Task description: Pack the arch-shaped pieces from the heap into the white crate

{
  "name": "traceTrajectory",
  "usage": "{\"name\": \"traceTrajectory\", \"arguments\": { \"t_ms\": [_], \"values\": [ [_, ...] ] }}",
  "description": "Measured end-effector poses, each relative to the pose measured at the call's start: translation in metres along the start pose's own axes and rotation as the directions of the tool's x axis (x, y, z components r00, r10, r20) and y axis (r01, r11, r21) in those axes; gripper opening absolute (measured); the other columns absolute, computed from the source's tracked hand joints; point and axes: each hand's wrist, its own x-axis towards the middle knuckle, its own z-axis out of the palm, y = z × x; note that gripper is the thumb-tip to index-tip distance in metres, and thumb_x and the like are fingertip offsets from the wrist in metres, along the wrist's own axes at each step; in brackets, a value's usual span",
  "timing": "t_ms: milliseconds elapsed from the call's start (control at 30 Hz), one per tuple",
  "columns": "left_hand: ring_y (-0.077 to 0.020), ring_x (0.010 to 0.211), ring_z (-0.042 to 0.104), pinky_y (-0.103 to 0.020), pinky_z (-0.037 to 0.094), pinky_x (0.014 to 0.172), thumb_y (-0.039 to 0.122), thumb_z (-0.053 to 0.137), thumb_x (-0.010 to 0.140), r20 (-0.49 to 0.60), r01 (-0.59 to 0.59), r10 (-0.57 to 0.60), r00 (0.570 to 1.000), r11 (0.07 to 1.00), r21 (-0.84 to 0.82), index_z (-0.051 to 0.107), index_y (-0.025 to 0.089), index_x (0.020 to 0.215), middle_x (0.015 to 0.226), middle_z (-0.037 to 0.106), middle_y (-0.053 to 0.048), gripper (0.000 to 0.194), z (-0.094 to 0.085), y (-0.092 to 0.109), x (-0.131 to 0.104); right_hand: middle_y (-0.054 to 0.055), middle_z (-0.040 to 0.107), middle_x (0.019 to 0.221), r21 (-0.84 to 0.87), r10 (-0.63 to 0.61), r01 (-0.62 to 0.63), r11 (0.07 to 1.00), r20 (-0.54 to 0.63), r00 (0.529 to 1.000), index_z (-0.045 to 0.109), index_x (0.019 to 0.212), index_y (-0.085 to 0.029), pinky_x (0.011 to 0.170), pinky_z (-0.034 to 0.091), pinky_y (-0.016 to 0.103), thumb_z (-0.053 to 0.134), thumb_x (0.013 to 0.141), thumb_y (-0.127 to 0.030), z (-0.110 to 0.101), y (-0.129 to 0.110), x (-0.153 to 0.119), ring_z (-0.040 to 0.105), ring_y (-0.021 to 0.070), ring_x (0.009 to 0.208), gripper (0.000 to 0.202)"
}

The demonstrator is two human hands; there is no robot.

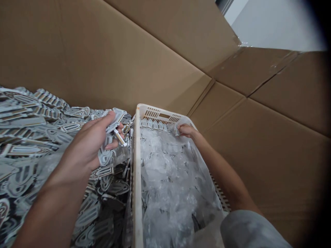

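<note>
Several flat, arch-shaped plastic pieces (117, 119), grey-white with gold-brown edges, are gripped in my left hand (97, 132). That hand hovers over a deep pile of similar pieces (28, 148), just left of a white plastic basket (139, 179). Inside the basket's far right corner, my right hand (186, 131) pinches one small grey-white piece (177, 130). To its left, a row of the same pieces (155, 124) stands side by side along the far wall. Crumpled clear plastic film (165, 172) covers most of the basket's contents, and more pieces show dimly through it.
Tall brown cardboard walls (103, 58) enclose the pile and basket at the back and right (271, 148). The basket's slotted far rim (162, 115) stands close to the cardboard. A pale grey surface (279, 24) shows beyond the top right edge.
</note>
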Motion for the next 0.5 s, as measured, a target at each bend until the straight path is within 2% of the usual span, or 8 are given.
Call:
{"name": "traceTrajectory", "arguments": {
  "t_ms": [133, 300, 400, 500],
  "values": [
    [-0.0111, 0.053, 0.052, -0.016, 0.031, 0.032, 0.023, 0.067, 0.095, -0.009, 0.011, -0.011, 1.0, 1.0, -0.002, 0.062, 0.013, 0.091, 0.08, 0.062, -0.007, 0.012, 0.001, 0.001, 0.0, 0.0, 0.053, 0.061, -0.097, 0.01, -0.029, 0.995, -0.19, 0.982, 0.059, 0.068, -0.017, 0.055, 0.043, 0.025, 0.065, 0.081, -0.017, 0.002, 0.004, 0.002, 0.05, 0.0148, 0.06, 0.015],
    [-0.0106, 0.053, 0.05, -0.017, 0.028, 0.031, 0.023, 0.065, 0.095, -0.015, -0.005, 0.005, 1.0, 1.0, 0.013, 0.063, 0.012, 0.086, 0.079, 0.06, -0.007, 0.014, 0.0, 0.001, 0.002, 0.008, 0.065, 0.083, -0.149, -0.096, 0.042, 0.988, -0.383, 0.919, 0.061, 0.082, -0.015, 0.067, 0.044, 0.028, 0.051, 0.092, -0.022, -0.006, -0.006, 0.009, 0.059, 0.0188, 0.075, 0.015],
    [-0.0107, 0.055, 0.05, -0.017, 0.029, 0.032, 0.023, 0.065, 0.095, -0.012, -0.015, 0.015, 1.0, 1.0, 0.018, 0.064, 0.011, 0.086, 0.08, 0.06, -0.006, 0.015, -0.001, 0.001, 0.001, 0.013, 0.069, 0.104, -0.181, -0.205, 0.141, 0.973, -0.413, 0.887, 0.06, 0.099, -0.015, 0.081, 0.047, 0.029, 0.047, 0.097, -0.025, -0.004, -0.013, 0.011, 0.063, 0.0215, 0.092, 0.017],
    [-0.012, 0.059, 0.054, -0.016, 0.031, 0.034, 0.022, 0.065, 0.096, -0.027, -0.008, 0.008, 1.0, 1.0, 0.022, 0.065, 0.012, 0.091, 0.08, 0.062, -0.006, 0.012, 0.0, 0.003, -0.001, 0.012, 0.069, 0.112, -0.22, -0.316, 0.253, 0.942, -0.325, 0.892, 0.058, 0.105, -0.018, 0.09, 0.046, 0.03, 0.047, 0.097, -0.027, 0.006, -0.014, 0.008, 0.062, 0.0213, 0.1, 0.017]
  ]
}}
